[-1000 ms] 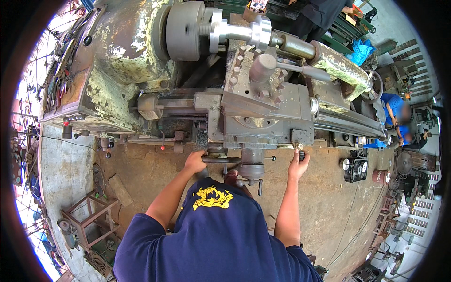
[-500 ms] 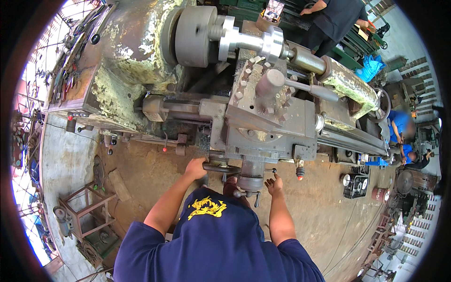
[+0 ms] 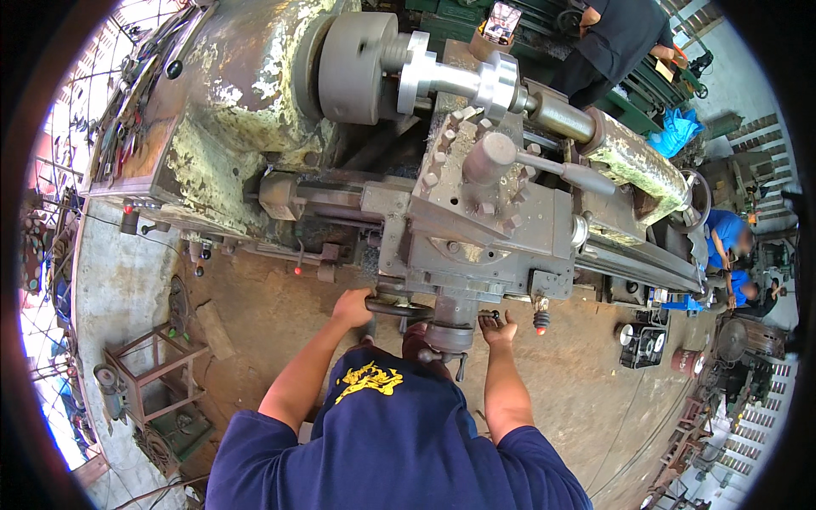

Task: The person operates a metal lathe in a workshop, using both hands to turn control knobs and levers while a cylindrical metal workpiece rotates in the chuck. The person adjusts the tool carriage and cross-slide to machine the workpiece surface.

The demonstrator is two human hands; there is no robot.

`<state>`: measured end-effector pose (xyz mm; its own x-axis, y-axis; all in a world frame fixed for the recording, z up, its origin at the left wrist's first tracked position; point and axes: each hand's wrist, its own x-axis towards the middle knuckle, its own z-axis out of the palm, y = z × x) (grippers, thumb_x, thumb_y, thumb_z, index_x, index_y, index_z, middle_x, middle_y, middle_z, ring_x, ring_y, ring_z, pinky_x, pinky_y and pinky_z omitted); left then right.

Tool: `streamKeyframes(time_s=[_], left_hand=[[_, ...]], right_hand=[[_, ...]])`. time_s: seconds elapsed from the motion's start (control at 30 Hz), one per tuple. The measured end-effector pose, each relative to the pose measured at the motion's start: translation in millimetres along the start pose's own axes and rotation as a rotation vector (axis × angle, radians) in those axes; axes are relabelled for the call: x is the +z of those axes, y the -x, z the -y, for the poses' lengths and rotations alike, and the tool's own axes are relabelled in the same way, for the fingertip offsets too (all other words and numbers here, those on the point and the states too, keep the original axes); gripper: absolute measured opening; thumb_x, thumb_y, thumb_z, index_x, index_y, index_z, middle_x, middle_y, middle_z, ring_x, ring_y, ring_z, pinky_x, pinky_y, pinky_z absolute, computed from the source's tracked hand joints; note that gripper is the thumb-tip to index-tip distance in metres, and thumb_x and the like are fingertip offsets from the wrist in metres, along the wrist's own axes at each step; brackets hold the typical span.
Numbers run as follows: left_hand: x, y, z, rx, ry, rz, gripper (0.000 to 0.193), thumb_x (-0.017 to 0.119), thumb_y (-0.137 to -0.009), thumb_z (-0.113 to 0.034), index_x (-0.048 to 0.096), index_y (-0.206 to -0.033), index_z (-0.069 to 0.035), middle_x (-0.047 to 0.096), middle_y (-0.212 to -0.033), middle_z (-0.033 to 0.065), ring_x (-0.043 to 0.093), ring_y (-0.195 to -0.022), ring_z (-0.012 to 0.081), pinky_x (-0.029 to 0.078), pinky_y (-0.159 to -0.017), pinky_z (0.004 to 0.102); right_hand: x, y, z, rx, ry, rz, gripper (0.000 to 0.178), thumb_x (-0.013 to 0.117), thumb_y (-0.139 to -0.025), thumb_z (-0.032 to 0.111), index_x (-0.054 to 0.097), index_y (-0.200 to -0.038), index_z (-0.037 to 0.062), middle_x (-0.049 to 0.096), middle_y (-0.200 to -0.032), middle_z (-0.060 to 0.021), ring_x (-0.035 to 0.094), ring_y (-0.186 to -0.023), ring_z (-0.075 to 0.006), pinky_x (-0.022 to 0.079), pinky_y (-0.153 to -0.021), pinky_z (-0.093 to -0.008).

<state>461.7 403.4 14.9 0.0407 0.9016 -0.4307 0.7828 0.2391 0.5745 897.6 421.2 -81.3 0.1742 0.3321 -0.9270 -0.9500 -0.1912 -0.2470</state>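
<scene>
My left hand [image 3: 351, 308] is closed round the left side of a dark handwheel [image 3: 393, 308] at the front of the lathe carriage. My right hand [image 3: 499, 328] is open, palm up and fingers apart, just under a small dark knob [image 3: 495, 314]. Between the hands, a round grey hub [image 3: 449, 337] carries a ball-ended crank lever [image 3: 460, 369]. Above stands the tool post [image 3: 490, 160] with its long clamping handle [image 3: 578, 176]. A shiny flanged metal workpiece [image 3: 455, 81] spans from the grey chuck [image 3: 357, 68] to the tailstock [image 3: 561, 114].
Hand tools [image 3: 127, 110] lie on the headstock at left. A red-tipped lever [image 3: 541, 323] hangs off the carriage's right side. A rusty metal frame [image 3: 157, 370] stands on the floor at left. One person in dark clothes [image 3: 619, 42] works behind the lathe; people in blue [image 3: 727, 234] are far right.
My right hand has risen slightly toward the knob, its fingers now beside it. The left hand stays on the handwheel. The person behind the lathe has shifted a little.
</scene>
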Motion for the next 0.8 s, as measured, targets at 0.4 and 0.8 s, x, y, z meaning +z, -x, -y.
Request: streamKeyframes(time_s=[0.4,0.8], left_hand=[[-9,6,-11,-0.032,0.015,0.002,0.035,0.064,-0.074,-0.019,0.070,-0.107,-0.009,0.069,-0.103,0.0209,0.065,-0.101,0.0405,0.052,-0.091,0.0472],[-11,6,-16,-0.051,-0.027,0.021,0.043,0.061,-0.070,-0.014,0.069,-0.111,-0.009,0.069,-0.104,0.0212,0.065,-0.103,0.0401,0.052,-0.092,0.0467]], right_hand=[[3,11,-1,0.002,0.015,-0.012,0.060,0.061,-0.092,0.036,0.038,-0.136,0.0023,0.032,-0.148,-0.0214,0.037,-0.138,-0.0373,0.031,-0.115,-0.0552],[3,18,1,0.030,0.031,-0.015,0.070,0.064,-0.089,0.041,0.038,-0.138,-0.0011,0.043,-0.143,-0.0191,0.043,-0.134,-0.0352,0.032,-0.114,-0.0520]])
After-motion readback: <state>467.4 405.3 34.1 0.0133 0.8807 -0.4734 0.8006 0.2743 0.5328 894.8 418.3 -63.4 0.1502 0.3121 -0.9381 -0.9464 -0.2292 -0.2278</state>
